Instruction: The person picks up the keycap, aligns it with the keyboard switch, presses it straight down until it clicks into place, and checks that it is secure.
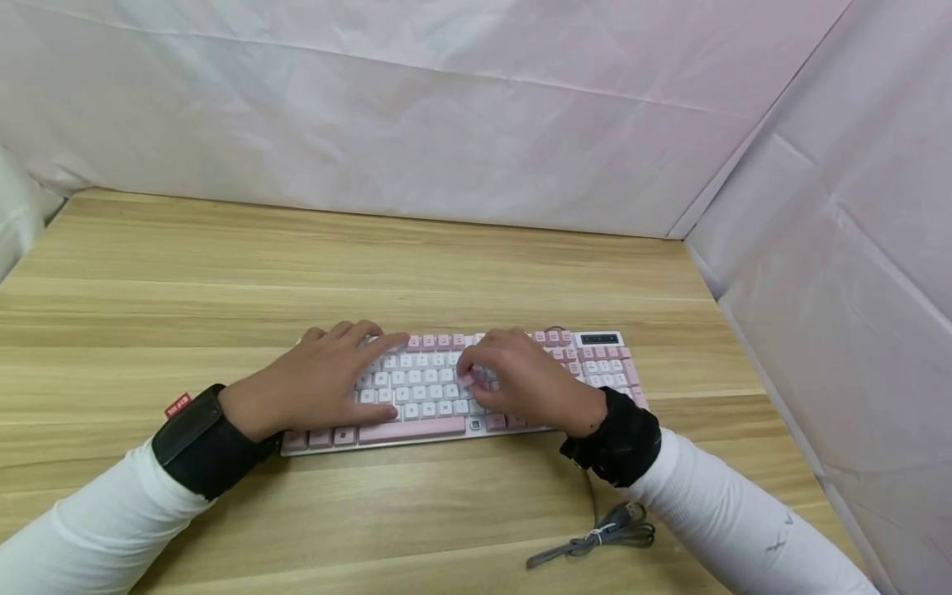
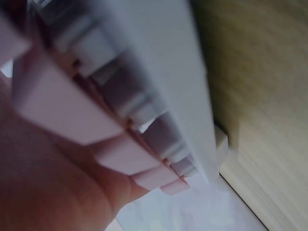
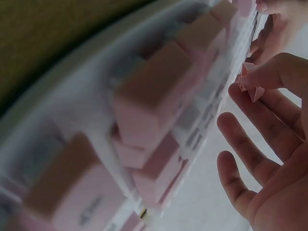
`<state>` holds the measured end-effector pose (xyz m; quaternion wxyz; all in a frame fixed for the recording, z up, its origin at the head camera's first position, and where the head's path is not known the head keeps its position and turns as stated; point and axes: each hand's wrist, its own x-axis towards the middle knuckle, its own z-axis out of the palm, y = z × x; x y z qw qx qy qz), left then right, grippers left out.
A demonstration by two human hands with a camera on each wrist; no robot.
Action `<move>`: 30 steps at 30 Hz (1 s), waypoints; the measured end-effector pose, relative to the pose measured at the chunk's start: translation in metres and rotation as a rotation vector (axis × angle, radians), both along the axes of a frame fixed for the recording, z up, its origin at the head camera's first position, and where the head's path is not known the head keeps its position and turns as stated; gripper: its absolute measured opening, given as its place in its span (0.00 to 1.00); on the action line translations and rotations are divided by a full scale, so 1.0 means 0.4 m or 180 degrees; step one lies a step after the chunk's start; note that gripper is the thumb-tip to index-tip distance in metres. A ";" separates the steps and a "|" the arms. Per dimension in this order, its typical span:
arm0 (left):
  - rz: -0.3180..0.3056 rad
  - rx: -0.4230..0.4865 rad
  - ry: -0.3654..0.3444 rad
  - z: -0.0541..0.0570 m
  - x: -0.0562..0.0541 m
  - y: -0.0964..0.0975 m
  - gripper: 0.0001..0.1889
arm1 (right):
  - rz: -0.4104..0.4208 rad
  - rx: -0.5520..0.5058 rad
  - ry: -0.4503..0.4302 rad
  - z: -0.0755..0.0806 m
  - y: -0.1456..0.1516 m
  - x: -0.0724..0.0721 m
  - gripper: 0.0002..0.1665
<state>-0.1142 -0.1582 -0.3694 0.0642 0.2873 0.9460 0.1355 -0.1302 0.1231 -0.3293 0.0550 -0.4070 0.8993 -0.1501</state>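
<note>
A pink and white keyboard (image 1: pixel 412 428) lies on the wooden table, its long side facing me. Over its left end spreads my left hand (image 1: pixel 305 384), fingers loosely extended toward the upper keys and thumb resting near the lower rows. My right hand (image 1: pixel 524 380) is above the middle-right keys. Between its thumb and index finger it pinches a small pink keycap (image 3: pixel 251 83), hollow side partly showing in the right wrist view. The other fingers of that hand are spread apart. Pink keys (image 2: pixel 62 96) at the keyboard's edge stand close beside the left palm in the left wrist view.
A grey cable (image 1: pixel 606 533) tied in a bundle, with its USB plug, lies in front of the keyboard near the right forearm. White cloth (image 1: pixel 416 107) hangs behind the table (image 1: pixel 372 264) and along its right side.
</note>
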 end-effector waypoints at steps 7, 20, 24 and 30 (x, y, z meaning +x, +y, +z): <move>-0.0006 -0.0007 -0.0008 0.001 -0.002 -0.001 0.50 | 0.0029 0.0089 0.0019 -0.007 0.002 0.006 0.09; -0.0010 -0.0008 -0.0015 -0.002 -0.003 0.003 0.50 | 0.0013 0.0195 -0.0014 0.001 0.011 0.013 0.14; -0.0007 -0.0028 -0.0020 -0.001 -0.005 0.004 0.50 | -0.0085 0.0255 0.0084 0.003 0.011 0.021 0.19; -0.0006 -0.0040 -0.0001 -0.001 -0.005 0.003 0.50 | -0.0480 0.0285 0.0076 0.004 -0.008 0.033 0.22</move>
